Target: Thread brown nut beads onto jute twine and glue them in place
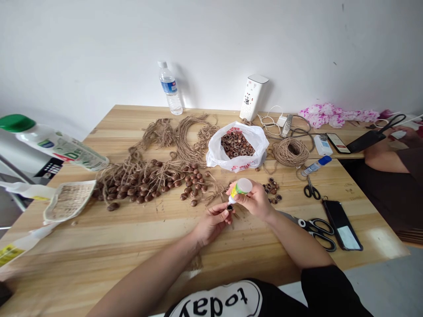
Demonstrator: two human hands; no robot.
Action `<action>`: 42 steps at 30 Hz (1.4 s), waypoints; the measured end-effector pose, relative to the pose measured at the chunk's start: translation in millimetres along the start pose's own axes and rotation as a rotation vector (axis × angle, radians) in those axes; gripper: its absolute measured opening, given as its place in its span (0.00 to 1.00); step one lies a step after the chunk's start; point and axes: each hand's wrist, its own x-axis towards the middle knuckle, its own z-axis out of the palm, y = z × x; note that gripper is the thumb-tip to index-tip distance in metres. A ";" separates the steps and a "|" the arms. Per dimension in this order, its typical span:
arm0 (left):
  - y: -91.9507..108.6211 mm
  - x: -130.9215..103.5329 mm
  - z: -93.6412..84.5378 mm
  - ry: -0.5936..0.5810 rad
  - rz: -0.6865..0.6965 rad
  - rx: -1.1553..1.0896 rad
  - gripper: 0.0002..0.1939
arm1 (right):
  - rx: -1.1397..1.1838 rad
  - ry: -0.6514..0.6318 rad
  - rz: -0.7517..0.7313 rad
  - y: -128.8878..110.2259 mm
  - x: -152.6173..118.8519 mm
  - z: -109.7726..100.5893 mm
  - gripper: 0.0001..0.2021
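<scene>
My left hand [214, 222] pinches a small dark nut shell half [230, 207] with its hollow facing up. Tipped nozzle-down over that shell is a glue bottle [242, 187] with a yellow-green label, wrapped by the fingers of my right hand [254, 200]. The nozzle tip meets or nearly meets the shell; I cannot tell which. Beyond my hands, a white plastic bag [216, 154] stands open, full of brown shell halves [237, 145]. Several loose shell halves [272, 189] lie right of my right hand. Brown nuts on twine [142, 185] are heaped to the left.
A twine ball [291, 152], glue stick [316, 165], small scissors [311, 190], large scissors [319, 231] and phone [343, 225] lie right. A woven tray [71, 200] and large white bottle [62, 145] are left. Behind stands a water bottle [170, 90]. Another person's arm [385, 156] rests far right.
</scene>
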 end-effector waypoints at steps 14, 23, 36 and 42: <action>-2.4 1.2 -3.0 -0.019 0.026 -0.016 0.15 | 0.007 -0.018 -0.009 -3.9 -0.9 -1.2 0.16; 0.4 -0.4 -1.3 -0.013 0.015 -0.031 0.16 | 0.171 0.124 0.036 -1.9 1.4 -13.8 0.17; 10.4 -6.4 4.0 0.015 0.040 -0.053 0.12 | 0.470 0.434 -0.006 -37.5 4.8 -89.2 0.12; 45.6 -19.8 12.4 0.104 0.180 -0.086 0.05 | 0.757 0.702 0.223 1.1 -22.4 -124.9 0.11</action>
